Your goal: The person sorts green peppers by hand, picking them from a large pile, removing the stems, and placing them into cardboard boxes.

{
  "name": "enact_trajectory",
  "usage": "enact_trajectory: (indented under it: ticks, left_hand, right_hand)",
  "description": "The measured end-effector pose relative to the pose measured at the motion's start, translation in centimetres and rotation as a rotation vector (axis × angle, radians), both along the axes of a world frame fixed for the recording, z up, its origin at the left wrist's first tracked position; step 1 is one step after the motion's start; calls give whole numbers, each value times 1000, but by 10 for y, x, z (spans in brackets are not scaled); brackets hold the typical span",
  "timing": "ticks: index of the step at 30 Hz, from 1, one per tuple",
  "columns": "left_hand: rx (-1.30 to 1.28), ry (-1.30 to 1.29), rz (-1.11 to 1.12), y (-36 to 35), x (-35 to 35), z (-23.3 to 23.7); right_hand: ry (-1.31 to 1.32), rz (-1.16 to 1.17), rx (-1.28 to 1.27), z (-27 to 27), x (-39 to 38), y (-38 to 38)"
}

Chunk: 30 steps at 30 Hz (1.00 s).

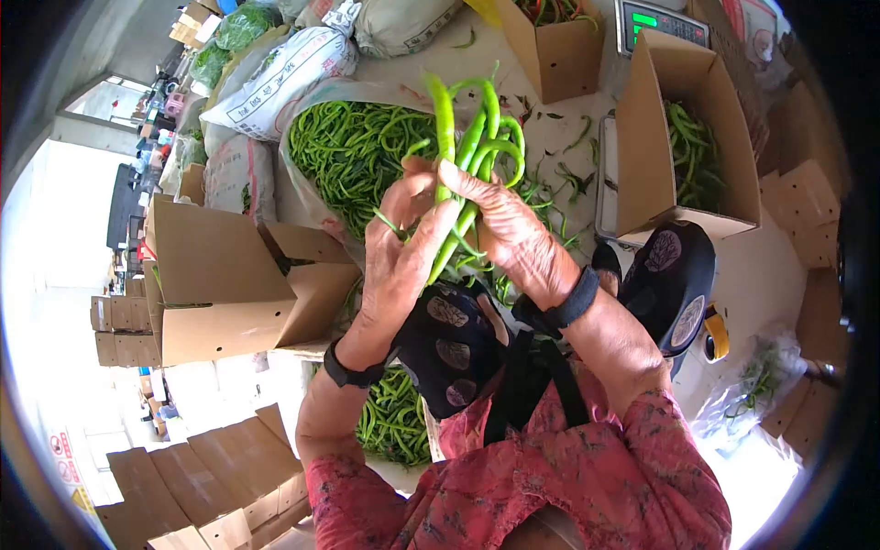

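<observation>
Several long green chili peppers (pixel 469 147) stand upright in a loose bunch between my two hands, some of them curled at the top. My left hand (pixel 399 252) is closed on the bunch from the left, its thumb and fingers against the lower part. From the right, my right hand (pixel 518 234) grips the same peppers, the thumb pressed across them; its other fingers are partly hidden behind. Just beyond my left hand lies a big heap of green chili peppers (pixel 353 151) in an opened plastic sack.
An open cardboard box (pixel 642 137) with peppers stands at right on a scale, near a lit display (pixel 665 29). Another open box (pixel 229 275) is at left. Full white sacks (pixel 289 78) lie behind. Loose peppers (pixel 573 179) litter the floor. More cartons (pixel 202 477) sit at lower left.
</observation>
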<state>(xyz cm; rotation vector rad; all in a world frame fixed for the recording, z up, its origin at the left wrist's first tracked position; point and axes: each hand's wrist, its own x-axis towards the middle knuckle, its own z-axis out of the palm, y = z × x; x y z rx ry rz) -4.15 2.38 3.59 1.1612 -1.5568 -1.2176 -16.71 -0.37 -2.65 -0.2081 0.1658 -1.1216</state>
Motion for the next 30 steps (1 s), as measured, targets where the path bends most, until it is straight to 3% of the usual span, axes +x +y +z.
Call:
enact_trajectory:
  ticks: [2,4,8,10,12,18,25,28,30]
  left_hand:
    - [50,-67,13,-10,-2,-8]
    - [-96,-299,16,-18,4,-14]
    - [89,-17,91,-16,13,8]
    - [31,94,152,-15,31,14]
    - [30,50,180,-7,48,25]
    - [223,51,246,17,67,22]
    - [334,-43,56,34,17,15]
    - [331,-46,25,32,10,3]
    - [246,11,22,33,8,5]
  right_hand:
    - [54,-4,5,-3,-5,-2]
    - [129,-65,-35,-8,-10,-3]
    - [-2,-25,-129,-17,-35,-14]
    - [-42,-25,-162,-25,-49,-18]
    - [-210,41,-164,-34,-55,-18]
    - [-194,69,-107,-34,-48,-10]
    - [240,-73,-23,-32,-21,8]
    - [118,-41,28,-18,-20,24]
    - [-42,118,-120,-21,-27,24]
